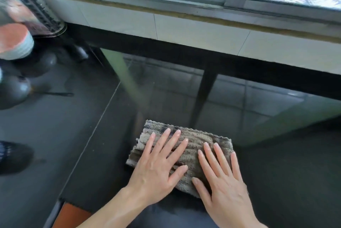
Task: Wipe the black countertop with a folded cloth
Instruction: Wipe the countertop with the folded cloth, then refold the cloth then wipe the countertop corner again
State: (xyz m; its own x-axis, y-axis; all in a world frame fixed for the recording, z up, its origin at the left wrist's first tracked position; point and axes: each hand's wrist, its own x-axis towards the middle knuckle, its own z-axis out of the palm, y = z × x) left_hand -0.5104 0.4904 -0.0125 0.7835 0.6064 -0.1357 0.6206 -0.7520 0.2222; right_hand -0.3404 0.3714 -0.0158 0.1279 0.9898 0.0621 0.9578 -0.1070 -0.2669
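Note:
A folded grey-brown ribbed cloth (193,139) lies flat on the glossy black countertop (276,163), near its front edge. My left hand (158,167) presses on the cloth's left half with straight, spread fingers. Beside it, my right hand (221,178) presses on the right half, fingers straight too. Both palms cover the cloth's near edge.
A stack of bowls (14,43) and a metal rack (33,6) stand at the far left, with dark round objects (14,89) below them. A tiled ledge (203,32) under a window runs along the back. A seam (96,126) crosses the counter left of the cloth.

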